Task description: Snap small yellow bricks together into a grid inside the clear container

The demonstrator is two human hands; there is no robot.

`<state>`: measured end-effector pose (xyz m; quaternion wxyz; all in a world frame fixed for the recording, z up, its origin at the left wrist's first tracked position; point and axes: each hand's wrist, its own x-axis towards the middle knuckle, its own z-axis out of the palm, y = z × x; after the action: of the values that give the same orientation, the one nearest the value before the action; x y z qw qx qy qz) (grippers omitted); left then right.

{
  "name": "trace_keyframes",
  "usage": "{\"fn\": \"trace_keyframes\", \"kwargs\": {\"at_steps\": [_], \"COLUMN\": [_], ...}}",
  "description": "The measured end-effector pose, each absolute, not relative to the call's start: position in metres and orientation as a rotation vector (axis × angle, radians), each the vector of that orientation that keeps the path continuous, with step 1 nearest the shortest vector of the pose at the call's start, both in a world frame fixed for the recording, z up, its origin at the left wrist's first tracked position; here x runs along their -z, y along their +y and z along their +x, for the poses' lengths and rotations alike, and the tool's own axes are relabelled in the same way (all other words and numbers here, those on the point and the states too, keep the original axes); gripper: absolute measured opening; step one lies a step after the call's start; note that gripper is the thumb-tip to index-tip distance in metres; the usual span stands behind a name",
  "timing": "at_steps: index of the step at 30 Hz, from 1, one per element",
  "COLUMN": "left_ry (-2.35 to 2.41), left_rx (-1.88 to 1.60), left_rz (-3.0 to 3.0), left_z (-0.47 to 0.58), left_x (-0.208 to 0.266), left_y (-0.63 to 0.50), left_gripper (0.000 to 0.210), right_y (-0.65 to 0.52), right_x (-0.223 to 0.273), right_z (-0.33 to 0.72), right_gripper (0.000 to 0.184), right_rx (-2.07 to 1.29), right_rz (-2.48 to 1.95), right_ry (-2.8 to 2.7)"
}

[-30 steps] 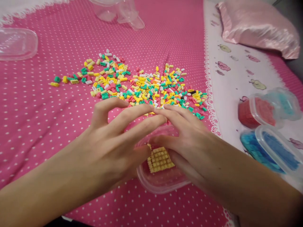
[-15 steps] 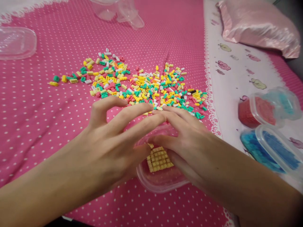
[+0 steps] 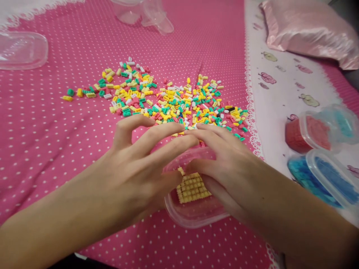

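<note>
Your left hand (image 3: 140,168) has its outer fingers spread and bent, tips apart. Your right hand (image 3: 234,168) has its fingers reaching in from the other side; the fingertips of both hands meet or overlap in view. The lower digits of both hands are down at the pale-yellow brick panel (image 3: 193,190) – can't tell whether either one is clamped on it, the contact is hidden.

The panel sits between your hands, over the clear tray (image 3: 190,222), with a narrow bit sticking up at its far left corner and its right end partly behind your right hand. Can't tell if it touches the tray.

Just beyond your fingertips: loose bricks (image 3: 174,102) – yellow, green, white, coral – scattered on the pink dotted cloth (image 3: 50,149). Clear lid (image 3: 25,50) far left, clear containers (image 3: 127,13) at the far edge. On your right: red tub (image 3: 297,134), blue tub (image 3: 303,177), then a satin pillow (image 3: 308,31) farther back.
</note>
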<state>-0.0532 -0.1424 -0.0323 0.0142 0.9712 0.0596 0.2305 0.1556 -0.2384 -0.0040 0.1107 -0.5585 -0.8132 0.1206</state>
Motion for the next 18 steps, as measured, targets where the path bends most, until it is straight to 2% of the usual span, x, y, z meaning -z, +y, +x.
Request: {"fn": "trace_keyframes", "kwargs": {"at_steps": [10,18], "left_ry": [0.207,0.198], "left_rx": [-0.710,-0.713], "left_rz": [3.001,3.028], "left_z": [-0.0545,-0.0542], "left_x": [0.0333,0.0333], "left_y": [-0.1420,-0.1411], "left_gripper": [0.025,0.027], "right_y": [-0.2395,-0.2395], "right_x": [0.0019,0.0027], "right_z": [0.1514,0.1523], "right_gripper": [0.024,0.028], "right_rx": [-0.417,-0.353], "right_rz": [-1.709,-1.662], "right_ry": [-2.337,-2.344]}}
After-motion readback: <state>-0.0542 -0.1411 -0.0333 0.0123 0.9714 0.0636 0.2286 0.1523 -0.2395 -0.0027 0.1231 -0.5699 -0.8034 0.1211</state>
